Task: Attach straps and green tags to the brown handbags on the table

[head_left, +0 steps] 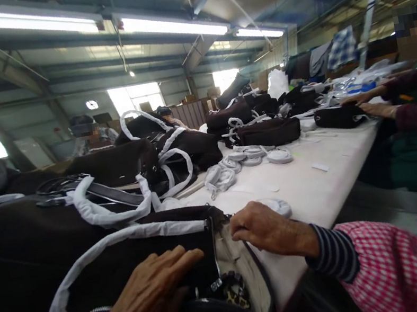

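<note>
A dark brown handbag (137,254) lies in front of me at the table's near end, its handle wrapped in white paper (89,257). My left hand (151,289) rests flat on the bag's side with fingers stretched out. My right hand (263,227) is curled at the bag's open top edge by the zipper, fingertips tucked under and pinching the lining or edge. Inside the opening I see pale lining and a leopard-print tag (235,296).
Several more dark bags (269,132) with paper-wrapped handles are piled along the long white table (318,185). Rolled white paper strips (249,159) lie mid-table. A co-worker's hands (369,103) handle a bag at the far right. Other people sit at the back left.
</note>
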The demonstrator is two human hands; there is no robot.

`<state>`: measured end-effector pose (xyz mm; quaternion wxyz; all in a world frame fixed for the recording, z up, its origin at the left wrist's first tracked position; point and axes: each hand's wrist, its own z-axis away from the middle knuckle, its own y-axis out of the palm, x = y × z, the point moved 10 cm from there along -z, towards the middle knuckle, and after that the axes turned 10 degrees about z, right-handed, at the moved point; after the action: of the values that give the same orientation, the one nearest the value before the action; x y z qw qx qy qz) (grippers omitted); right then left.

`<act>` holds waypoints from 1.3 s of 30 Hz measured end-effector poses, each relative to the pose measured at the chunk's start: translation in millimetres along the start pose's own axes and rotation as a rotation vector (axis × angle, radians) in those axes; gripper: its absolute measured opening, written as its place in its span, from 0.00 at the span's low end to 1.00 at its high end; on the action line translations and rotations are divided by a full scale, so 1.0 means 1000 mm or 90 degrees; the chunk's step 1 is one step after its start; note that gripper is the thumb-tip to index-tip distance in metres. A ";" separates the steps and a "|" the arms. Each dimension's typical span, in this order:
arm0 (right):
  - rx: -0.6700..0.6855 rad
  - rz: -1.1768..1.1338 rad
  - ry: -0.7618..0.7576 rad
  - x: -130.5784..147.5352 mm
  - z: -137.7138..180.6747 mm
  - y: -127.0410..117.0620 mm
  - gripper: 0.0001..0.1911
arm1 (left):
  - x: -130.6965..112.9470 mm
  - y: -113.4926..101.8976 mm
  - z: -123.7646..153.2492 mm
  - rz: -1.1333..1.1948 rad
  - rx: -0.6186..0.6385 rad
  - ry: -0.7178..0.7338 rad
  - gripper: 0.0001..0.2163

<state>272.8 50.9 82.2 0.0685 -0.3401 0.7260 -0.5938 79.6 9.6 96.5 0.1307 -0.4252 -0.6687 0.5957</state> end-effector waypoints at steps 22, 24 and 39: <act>0.138 -0.092 -0.007 -0.015 0.019 0.022 0.09 | -0.005 0.106 -0.078 0.130 0.149 -0.060 0.03; 0.137 -0.100 -0.002 -0.018 0.021 0.024 0.10 | -0.003 0.108 -0.072 0.176 0.123 -0.069 0.02; 0.209 -0.061 -0.018 -0.004 0.015 0.017 0.09 | -0.003 0.123 -0.075 0.116 0.096 -0.006 0.03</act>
<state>276.2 42.1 61.5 0.1049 -0.3670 0.6014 -0.7019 182.7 50.1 5.3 0.1046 -0.4704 -0.5813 0.6556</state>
